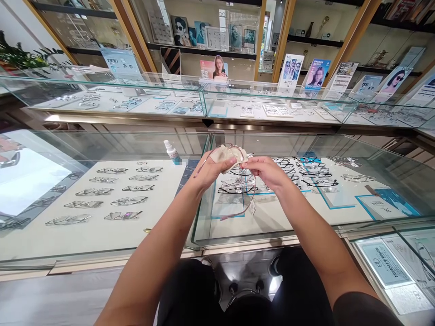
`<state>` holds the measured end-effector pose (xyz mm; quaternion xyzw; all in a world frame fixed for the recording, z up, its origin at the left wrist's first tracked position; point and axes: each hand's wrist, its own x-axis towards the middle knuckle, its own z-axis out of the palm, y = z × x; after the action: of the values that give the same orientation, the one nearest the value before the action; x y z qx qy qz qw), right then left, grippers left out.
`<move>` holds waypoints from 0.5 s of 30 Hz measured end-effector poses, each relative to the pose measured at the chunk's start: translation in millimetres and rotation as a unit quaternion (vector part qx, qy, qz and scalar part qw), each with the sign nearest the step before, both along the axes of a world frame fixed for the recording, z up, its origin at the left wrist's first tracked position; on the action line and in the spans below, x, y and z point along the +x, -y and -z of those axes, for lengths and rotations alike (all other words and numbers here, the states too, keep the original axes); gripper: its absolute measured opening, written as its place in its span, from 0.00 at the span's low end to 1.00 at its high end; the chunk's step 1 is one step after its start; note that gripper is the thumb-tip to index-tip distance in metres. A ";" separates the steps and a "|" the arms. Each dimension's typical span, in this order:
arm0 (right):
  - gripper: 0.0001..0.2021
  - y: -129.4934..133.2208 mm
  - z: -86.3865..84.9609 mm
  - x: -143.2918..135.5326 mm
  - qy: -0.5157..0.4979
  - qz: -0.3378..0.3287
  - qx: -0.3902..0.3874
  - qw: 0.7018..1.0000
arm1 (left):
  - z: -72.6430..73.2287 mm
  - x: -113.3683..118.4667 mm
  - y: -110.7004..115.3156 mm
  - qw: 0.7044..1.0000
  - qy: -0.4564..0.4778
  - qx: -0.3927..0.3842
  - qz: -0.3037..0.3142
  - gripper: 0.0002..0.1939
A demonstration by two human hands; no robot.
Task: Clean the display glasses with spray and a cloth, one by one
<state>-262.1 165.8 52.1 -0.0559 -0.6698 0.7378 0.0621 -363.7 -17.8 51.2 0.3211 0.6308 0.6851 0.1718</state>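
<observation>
My left hand (pixel 212 171) is closed around a pale cleaning cloth (pixel 221 154), which is wrapped over one lens of a pair of eyeglasses. The thin, pinkish temple of the eyeglasses (pixel 235 215) hangs down in a curve, with a small white tag (pixel 252 207) near it. The other temple sticks out past my left wrist. My right hand (pixel 267 172) pinches the frame at its right side with thumb and fingertips. The cloth and fingers hide most of the lenses. Both hands are above the glass display case.
A white spray bottle (pixel 172 152) stands on the left case behind my left hand. Rows of eyeglasses (pixel 131 200) lie on the left, and more dark frames (pixel 319 182) on the right. Behind runs a raised glass showcase (pixel 204 102) with upright cards. A mirror-like panel (pixel 27 176) is at far left.
</observation>
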 end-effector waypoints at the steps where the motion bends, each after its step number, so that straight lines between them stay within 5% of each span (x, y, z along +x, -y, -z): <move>1: 0.18 -1.7 0.6 -0.6 0.005 -0.013 -0.006 1.000 | -1.6 1.0 0.9 1.000 -0.021 -0.014 -0.002 0.20; 12: 0.21 8.2 8.5 -2.8 0.044 -0.077 -0.069 0.994 | 2.8 8.5 -6.0 0.979 -0.156 -0.004 -0.131 0.26; 15: 0.21 5.2 9.1 -4.9 0.051 -0.050 -0.111 0.991 | 5.0 2.6 -6.7 0.985 -0.129 0.011 -0.112 0.26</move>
<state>-267.0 160.6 43.0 -0.0663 -0.5881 0.8059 -0.0153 -361.2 -11.1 46.2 0.3356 0.6720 0.6601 0.0077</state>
